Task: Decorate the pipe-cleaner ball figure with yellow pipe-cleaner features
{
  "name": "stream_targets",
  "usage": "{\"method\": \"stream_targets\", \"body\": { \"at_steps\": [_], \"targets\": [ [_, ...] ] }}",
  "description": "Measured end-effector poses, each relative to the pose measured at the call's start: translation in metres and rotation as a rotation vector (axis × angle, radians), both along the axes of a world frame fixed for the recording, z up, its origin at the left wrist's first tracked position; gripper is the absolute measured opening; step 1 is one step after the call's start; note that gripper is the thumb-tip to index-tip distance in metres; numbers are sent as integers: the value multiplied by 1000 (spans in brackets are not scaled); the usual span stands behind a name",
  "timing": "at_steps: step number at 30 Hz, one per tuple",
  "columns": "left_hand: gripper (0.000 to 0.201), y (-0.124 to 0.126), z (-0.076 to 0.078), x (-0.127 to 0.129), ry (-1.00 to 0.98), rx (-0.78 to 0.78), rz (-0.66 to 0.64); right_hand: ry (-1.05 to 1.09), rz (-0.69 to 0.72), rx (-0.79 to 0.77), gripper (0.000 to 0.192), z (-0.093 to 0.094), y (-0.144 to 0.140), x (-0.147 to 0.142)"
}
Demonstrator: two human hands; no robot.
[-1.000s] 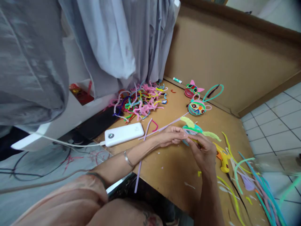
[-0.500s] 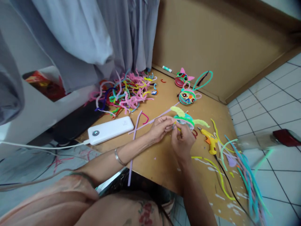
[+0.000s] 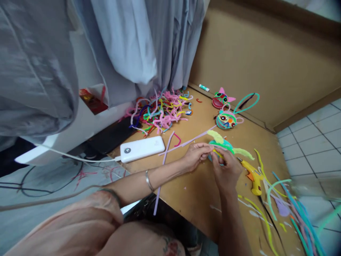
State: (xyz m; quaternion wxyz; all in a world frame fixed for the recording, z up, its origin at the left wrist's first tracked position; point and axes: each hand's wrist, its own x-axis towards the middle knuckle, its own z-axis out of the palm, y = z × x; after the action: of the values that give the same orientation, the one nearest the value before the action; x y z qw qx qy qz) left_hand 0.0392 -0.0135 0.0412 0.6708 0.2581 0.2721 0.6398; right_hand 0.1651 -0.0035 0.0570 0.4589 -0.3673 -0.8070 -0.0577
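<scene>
**Two hands on a fuzzy craft face**

The left hand [image 3: 195,155] and right hand [image 3: 226,170] each have their grip pinching the teal craft face [image 3: 222,145]. It sits on the worktop [image 3: 191,188], near the yellow glue gun [image 3: 253,176].

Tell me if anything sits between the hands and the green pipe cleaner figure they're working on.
Nothing visible does. The left hand and the right hand are both already on the green pipe cleaner figure, fingers pinching at its near edge. The yellow glue gun lies off to the right, apart from them.
</scene>
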Motion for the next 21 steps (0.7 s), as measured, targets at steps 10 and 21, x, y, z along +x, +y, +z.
{"method": "stream_targets", "body": {
  "at_steps": [10,21],
  "targets": [
    [44,-1,5,-14,137,100,-165,138,93,-272,8,13,0,10],
    [48,0,6,-18,241,113,-193,105,177,-330,9,13,2,14]
  ]
}}
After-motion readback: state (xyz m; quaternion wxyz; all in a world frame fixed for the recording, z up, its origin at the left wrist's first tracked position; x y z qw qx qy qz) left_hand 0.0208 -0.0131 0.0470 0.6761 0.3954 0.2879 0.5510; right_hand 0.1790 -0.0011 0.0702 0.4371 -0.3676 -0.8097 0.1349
